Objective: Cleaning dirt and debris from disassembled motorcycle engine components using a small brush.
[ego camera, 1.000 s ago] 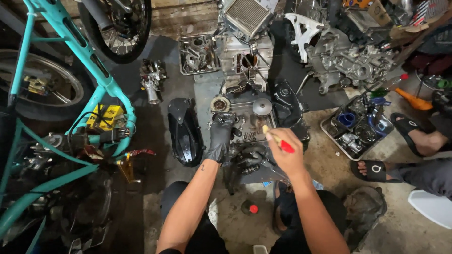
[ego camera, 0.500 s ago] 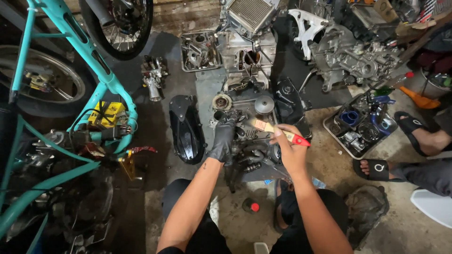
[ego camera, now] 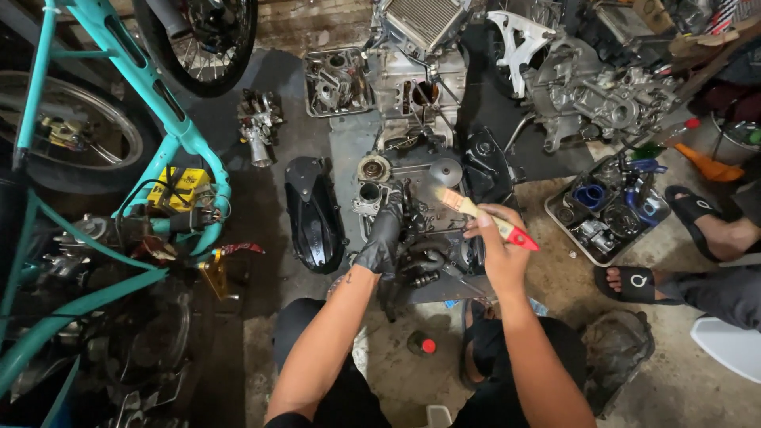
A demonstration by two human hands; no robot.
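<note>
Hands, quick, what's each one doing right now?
Left hand: in a black glove, resting on the dark engine part; grip cannot be told.
Right hand: closed around a paintbrush with a red handle end.

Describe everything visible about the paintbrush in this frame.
The paintbrush has pale bristles, a light wooden handle and a red tip at the handle's end. The bare right hand grips it mid-handle, holding it slanted, bristles up-left, red end down-right, above the dark engine parts on the floor. Bristle contact cannot be told.
</note>
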